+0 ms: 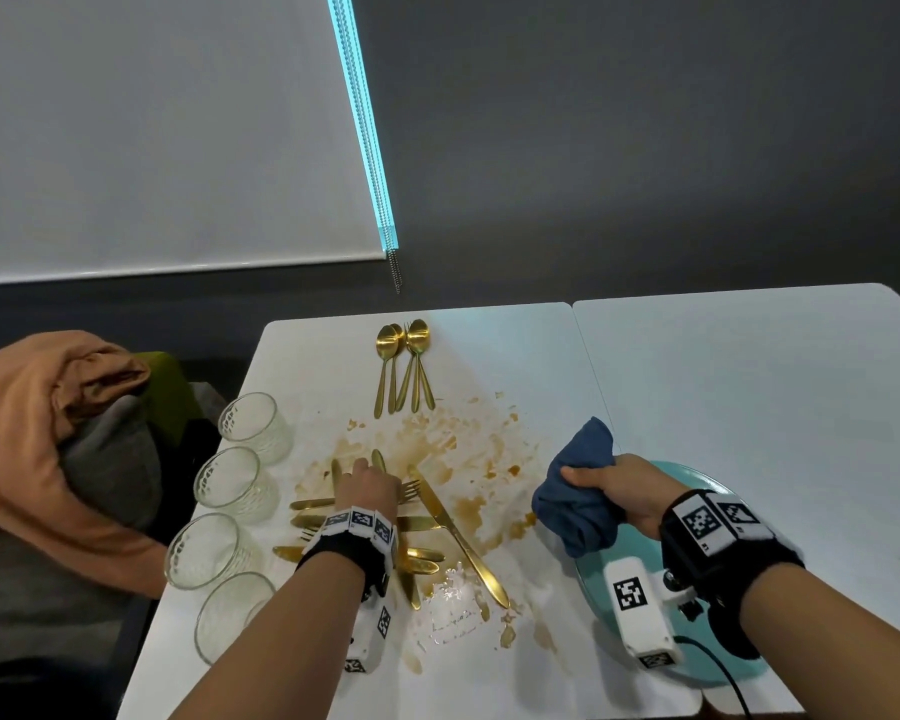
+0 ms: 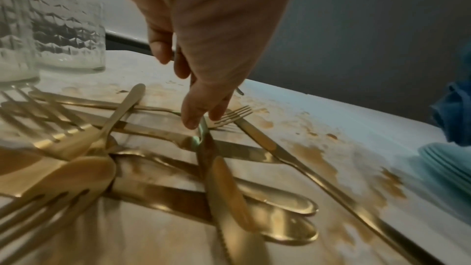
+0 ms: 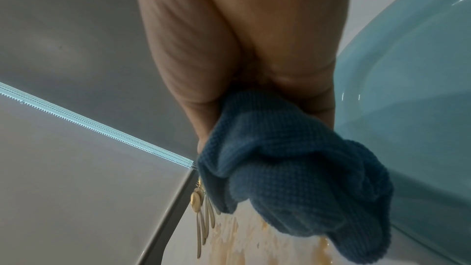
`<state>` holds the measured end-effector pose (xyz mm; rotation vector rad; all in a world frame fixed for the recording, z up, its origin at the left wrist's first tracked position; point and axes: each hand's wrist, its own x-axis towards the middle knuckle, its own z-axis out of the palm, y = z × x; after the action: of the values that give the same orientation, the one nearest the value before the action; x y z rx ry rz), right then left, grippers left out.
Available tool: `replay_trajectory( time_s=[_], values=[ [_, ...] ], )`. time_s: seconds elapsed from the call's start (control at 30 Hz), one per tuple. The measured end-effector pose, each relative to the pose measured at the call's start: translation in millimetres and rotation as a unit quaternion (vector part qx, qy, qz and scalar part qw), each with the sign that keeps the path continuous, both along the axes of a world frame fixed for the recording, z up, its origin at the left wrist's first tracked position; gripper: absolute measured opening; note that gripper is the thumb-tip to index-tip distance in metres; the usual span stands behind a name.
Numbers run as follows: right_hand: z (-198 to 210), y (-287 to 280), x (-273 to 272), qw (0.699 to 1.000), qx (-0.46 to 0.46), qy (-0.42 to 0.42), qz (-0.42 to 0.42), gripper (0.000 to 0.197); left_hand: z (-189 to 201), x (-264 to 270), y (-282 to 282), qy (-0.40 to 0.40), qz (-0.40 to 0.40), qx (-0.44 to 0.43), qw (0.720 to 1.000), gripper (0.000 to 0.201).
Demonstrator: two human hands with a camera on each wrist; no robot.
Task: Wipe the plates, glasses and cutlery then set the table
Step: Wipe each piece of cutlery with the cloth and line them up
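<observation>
A jumble of gold forks and knives [image 1: 427, 556] [image 2: 267, 198] lies on the stained white table [image 1: 749, 381]. My left hand [image 1: 367, 483] [image 2: 203, 122] reaches down into the pile, and its fingertips pinch one gold piece near a fork's tines. My right hand [image 1: 611, 485] [image 3: 229, 57] grips a bunched blue cloth [image 1: 578, 511] [image 3: 293, 178] above the edge of a stack of teal plates [image 1: 723, 667] [image 2: 446, 168] [image 3: 407, 88]. Several ribbed glasses [image 1: 253, 423] [image 2: 68, 37] stand in a row along the left edge.
Several gold spoons [image 1: 404, 366] [image 3: 201, 209] lie together at the table's far side. Brown smears [image 1: 437, 433] cover the middle of the table. Orange and grey clothes [image 1: 22, 433] are heaped left of the table. A second white table [image 1: 801, 356] adjoins on the right.
</observation>
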<state>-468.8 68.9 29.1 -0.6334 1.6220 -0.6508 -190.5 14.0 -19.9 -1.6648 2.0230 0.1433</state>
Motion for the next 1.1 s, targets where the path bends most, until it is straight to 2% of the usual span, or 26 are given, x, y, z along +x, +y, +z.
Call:
replay_trajectory(
  time_s=[0.37,0.53,0.73,1.1],
  values=[
    [-2.4,-11.2,0.1,0.999,0.013,-0.034,-0.004,0.024,-15.0,10.9,-9.3,0.021,-0.086,-0.011,0.996,0.032],
    [-6.0,-14.2,1.6,0.999,0.020,-0.044,-0.006,0.027,-14.7,12.6,-13.1,0.028,-0.134,-0.002,0.991,0.025],
    [-7.9,-20.5,2.2,0.996,0.029,-0.076,-0.031,0.033,-11.6,14.2,-16.7,0.047,-0.194,0.021,0.980,0.027],
    [-7.7,-24.4,12.8,0.996,0.039,-0.072,-0.025,0.024,-2.8,2.6,-27.5,0.007,-0.293,0.058,0.954,0.023]
  ],
)
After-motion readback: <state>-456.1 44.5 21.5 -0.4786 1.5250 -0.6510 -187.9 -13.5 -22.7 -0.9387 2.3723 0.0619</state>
